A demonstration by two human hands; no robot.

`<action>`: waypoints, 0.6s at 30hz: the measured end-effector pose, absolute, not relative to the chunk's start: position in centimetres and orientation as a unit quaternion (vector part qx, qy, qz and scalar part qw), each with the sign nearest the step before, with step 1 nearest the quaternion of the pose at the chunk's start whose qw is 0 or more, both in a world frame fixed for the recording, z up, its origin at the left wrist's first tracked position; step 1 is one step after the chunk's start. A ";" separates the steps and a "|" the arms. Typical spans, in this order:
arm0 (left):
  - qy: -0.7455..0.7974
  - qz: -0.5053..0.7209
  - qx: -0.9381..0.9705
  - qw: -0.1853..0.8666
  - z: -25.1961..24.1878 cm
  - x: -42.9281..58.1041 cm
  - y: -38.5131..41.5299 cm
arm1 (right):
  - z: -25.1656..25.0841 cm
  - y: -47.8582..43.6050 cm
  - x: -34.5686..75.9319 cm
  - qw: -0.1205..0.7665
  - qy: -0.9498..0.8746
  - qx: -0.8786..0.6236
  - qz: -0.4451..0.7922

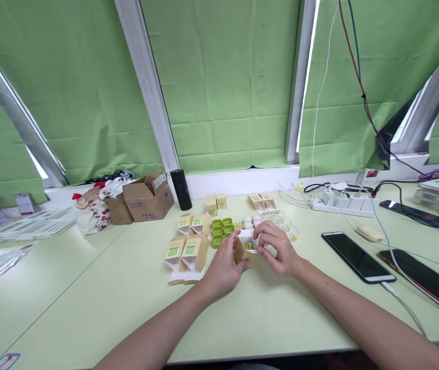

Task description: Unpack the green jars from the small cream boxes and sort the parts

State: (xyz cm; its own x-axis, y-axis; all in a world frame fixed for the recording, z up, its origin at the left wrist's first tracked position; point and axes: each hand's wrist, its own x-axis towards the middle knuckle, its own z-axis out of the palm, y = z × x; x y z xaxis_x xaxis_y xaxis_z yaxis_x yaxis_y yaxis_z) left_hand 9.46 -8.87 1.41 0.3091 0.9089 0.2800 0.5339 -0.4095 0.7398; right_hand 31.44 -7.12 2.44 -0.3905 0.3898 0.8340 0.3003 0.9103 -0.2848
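Note:
Near the middle of the table, my left hand (225, 264) grips the left side of a small open kraft box (241, 253). Something green shows inside it. My right hand (277, 248) is at the box's right edge, its fingers curled; whether they pinch anything is too small to tell. Just behind my left hand are several green square containers (217, 231). Beyond the box lie small white pieces (248, 222) and clear plastic packs (287, 226). Open kraft boxes with green labels (190, 252) stand left of my left hand.
Further kraft boxes (215, 202) stand at the back. A black cylinder (181, 190) and a cardboard carton (148, 200) are back left. On the right lie a phone (358, 256), another dark phone (427, 277), cables and a white power strip (345, 204).

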 end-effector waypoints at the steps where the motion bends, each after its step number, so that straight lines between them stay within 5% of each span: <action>1: 0.475 0.351 0.759 0.275 1.4 9.5 -8.8 | 2.5 -7.1 31.5 0.507 -0.835 -0.208 0.052; 18: 0.467 0.387 0.731 0.312 1.4 9.7 -8.6 | 2.9 -7.3 31.4 0.425 -0.867 -0.261 0.000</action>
